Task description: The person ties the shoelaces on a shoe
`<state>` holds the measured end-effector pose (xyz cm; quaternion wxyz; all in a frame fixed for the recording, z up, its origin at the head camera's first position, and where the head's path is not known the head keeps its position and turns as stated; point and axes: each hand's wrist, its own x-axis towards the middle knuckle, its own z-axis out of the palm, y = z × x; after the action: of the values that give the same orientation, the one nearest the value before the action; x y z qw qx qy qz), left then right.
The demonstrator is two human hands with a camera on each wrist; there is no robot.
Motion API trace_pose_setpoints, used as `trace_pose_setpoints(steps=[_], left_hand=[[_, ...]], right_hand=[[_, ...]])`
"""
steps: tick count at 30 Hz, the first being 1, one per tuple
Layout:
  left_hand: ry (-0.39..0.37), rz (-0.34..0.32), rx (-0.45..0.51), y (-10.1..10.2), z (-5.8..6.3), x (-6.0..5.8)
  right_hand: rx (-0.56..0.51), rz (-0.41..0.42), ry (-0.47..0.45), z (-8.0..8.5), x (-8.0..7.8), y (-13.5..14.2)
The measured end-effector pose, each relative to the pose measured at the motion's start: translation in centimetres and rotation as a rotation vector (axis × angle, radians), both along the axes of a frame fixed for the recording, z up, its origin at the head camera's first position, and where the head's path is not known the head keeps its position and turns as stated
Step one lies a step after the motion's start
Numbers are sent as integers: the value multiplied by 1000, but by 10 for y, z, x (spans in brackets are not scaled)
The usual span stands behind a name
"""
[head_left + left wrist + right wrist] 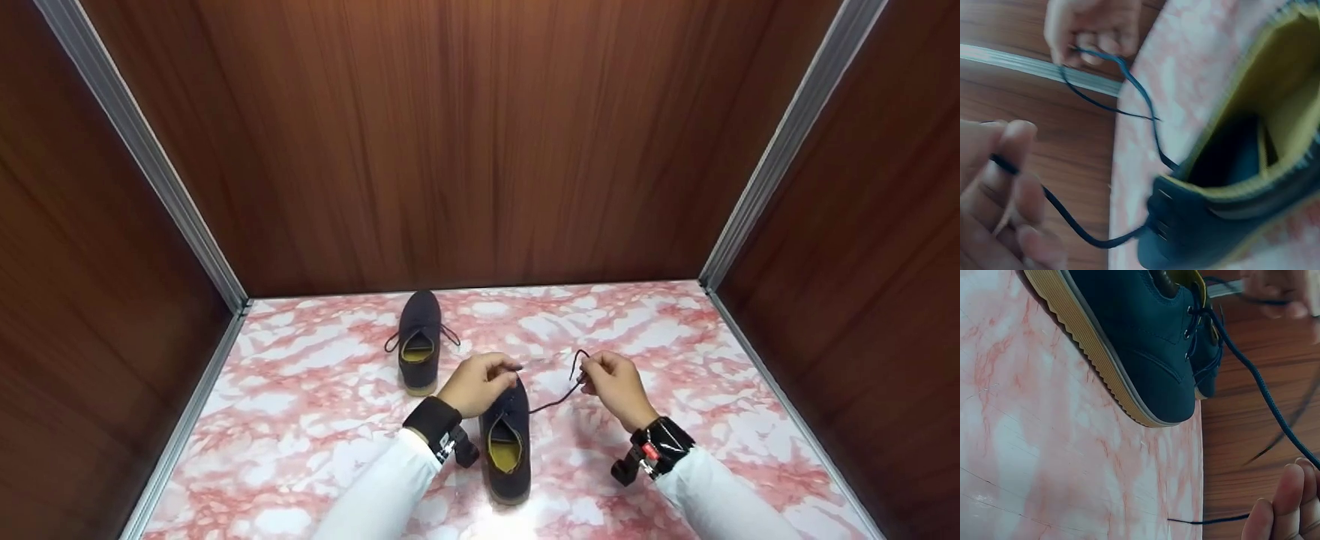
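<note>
In the head view a dark blue lace-up shoe with a yellow lining stands at the front middle, toe pointing away. Over its front part, my left hand pinches one shoelace end between thumb and fingers, as the left wrist view shows. To the shoe's right, my right hand grips the other shoelace end, drawn out sideways with its loose tip hanging past the fingers. Both laces rise from the eyelets. The right wrist view shows the shoe's ridged tan sole flat on the surface.
A matching shoe stands farther back on the left, its lace loops spread to both sides. Beneath lies a red-and-white marbled tabletop. Brown wood-grain panels with metal corner strips enclose the back and sides.
</note>
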<state>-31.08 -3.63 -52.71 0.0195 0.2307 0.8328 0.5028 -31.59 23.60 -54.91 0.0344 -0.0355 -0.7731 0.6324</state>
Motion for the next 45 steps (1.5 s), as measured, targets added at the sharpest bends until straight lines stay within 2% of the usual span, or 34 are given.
trace_pose_setpoints(steps=[3,7,10,15,18,22,26,30,35,41,45], left_hand=[[-40,53,-111,-4,-8,-1],[-29,118,-200,-10,-14,-3],[6,165,-223,-13,-15,-5],[4,225,-207,-15,-16,-8],[-34,214,-186,-17,-17,-8],[-94,143,-175,-20,-19,-8],[-99,87,-186,-26,-20,-7],[-111,105,-191,-33,-22,-7],[-175,124,-120,-38,-22,-9],[-138,130,-43,-31,-24,-11],[-78,125,-80,-20,-25,-9]], right_hand=[[1,15,9,2,2,-2],[2,34,27,7,2,-2],[7,50,40,11,2,-3],[37,79,54,17,4,-8],[77,89,63,20,4,-10],[108,100,62,21,2,-10],[116,105,63,23,2,-10],[131,107,75,25,3,-11],[153,110,89,26,2,-12],[193,112,117,27,0,-13],[202,116,127,30,-1,-16]])
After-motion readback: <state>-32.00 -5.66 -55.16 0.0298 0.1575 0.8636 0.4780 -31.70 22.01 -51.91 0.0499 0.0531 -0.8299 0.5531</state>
